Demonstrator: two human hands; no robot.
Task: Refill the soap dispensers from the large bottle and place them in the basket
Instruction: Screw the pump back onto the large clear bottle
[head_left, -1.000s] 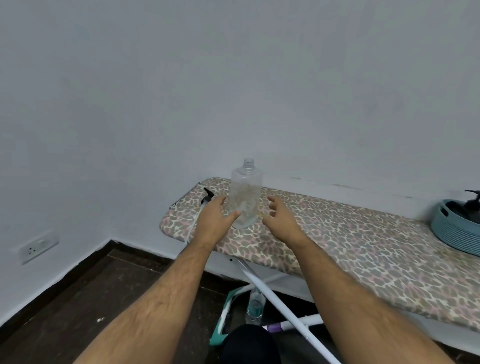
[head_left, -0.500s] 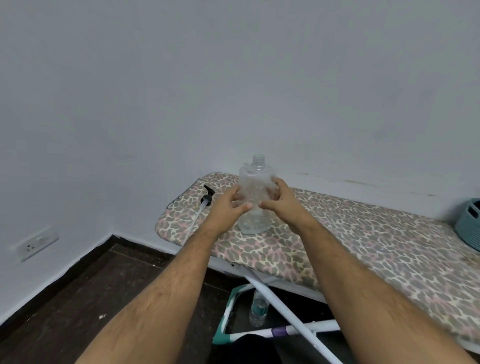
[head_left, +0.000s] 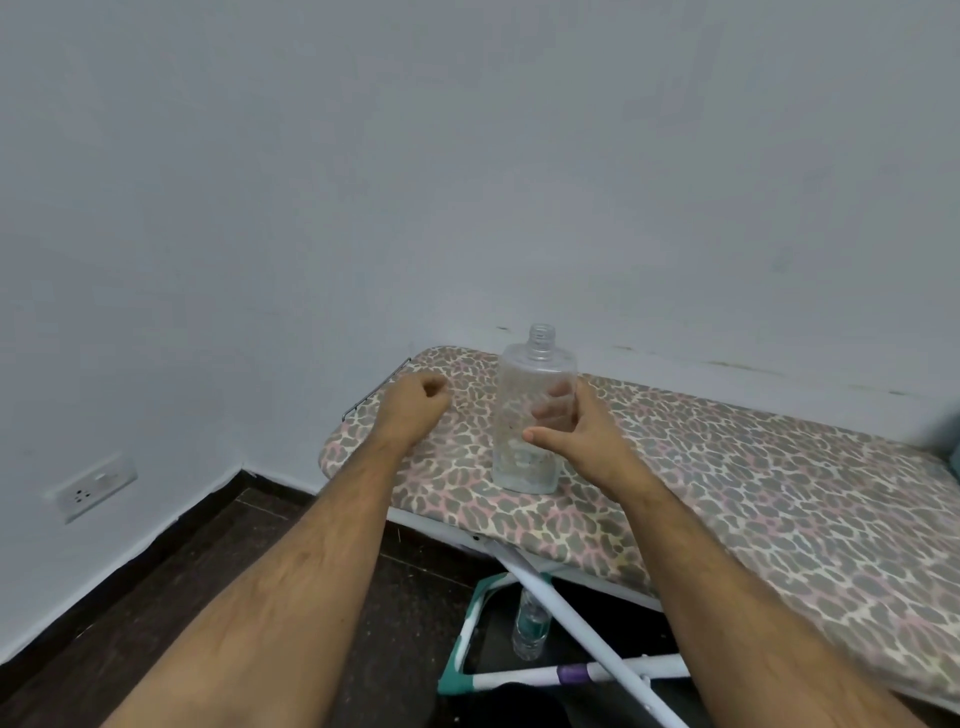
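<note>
A clear, uncapped soap dispenser bottle (head_left: 530, 415) stands upright on the leopard-print ironing board (head_left: 753, 493), near its left end. My right hand (head_left: 576, 436) grips the bottle from the right, thumb in front and fingers showing through the plastic behind. My left hand (head_left: 415, 402) lies to the left of the bottle, fingers curled down on the board's far left corner. The black pump that lay there is hidden under this hand. No large refill bottle is in view.
A sliver of the teal basket (head_left: 954, 457) shows at the right edge. Under the board are white legs (head_left: 582, 623), a small water bottle (head_left: 530, 626) and a teal frame. A wall stands close behind, and a socket (head_left: 91, 486) is low on the left wall.
My left hand left the bottle and moved left onto the pump's spot, curling its fingers. My right hand closed round the bottle. The view swung left, so the basket slid almost out of sight.
</note>
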